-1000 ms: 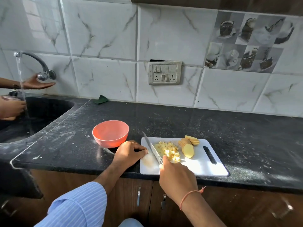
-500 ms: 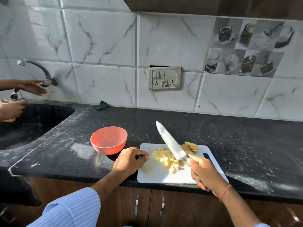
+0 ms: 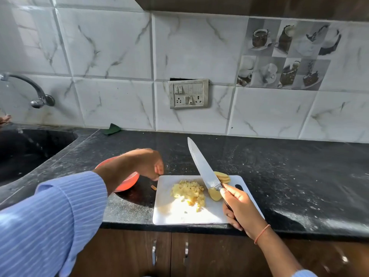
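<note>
Steel knife, long and pointed, tilts upward in the right hand.

Knife: long steel blade, tilted, tip pointing away beyond the white cutting board. Diced potato: pale yellow heap of small cubes, lying mid-board.
</note>
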`<act>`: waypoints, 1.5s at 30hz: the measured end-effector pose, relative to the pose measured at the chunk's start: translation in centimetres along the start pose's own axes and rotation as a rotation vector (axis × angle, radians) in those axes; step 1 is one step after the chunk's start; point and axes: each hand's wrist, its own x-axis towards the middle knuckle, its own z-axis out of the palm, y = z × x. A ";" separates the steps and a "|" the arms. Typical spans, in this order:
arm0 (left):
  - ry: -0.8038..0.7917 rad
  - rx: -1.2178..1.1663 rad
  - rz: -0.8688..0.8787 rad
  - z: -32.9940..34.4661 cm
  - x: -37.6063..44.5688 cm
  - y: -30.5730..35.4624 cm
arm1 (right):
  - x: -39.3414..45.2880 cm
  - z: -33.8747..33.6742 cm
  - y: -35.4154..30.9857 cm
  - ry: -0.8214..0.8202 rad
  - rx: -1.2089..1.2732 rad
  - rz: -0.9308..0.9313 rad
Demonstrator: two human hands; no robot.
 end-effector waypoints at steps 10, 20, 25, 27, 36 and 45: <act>-0.073 0.418 0.014 3.7 -0.2 -0.2 | 0.3 -0.1 0.3 -0.010 0.021 0.021; 0.306 0.159 0.091 5.6 -2.2 0.5 | 0.3 0.2 0.1 0.009 -0.038 0.046; 0.386 -0.281 0.014 10.3 -2.8 3.8 | -0.2 1.0 -0.3 0.023 -0.075 0.068; 0.426 -0.443 -0.051 11.9 -2.9 3.7 | -0.3 1.5 -0.5 0.024 -0.126 0.073; 0.620 -0.668 -0.114 14.2 -3.7 2.6 | -2.1 6.6 -3.2 0.074 -0.477 -0.015; 0.743 -0.850 -0.263 14.3 -4.1 1.9 | -3.2 11.4 -4.7 -0.034 -0.705 -0.008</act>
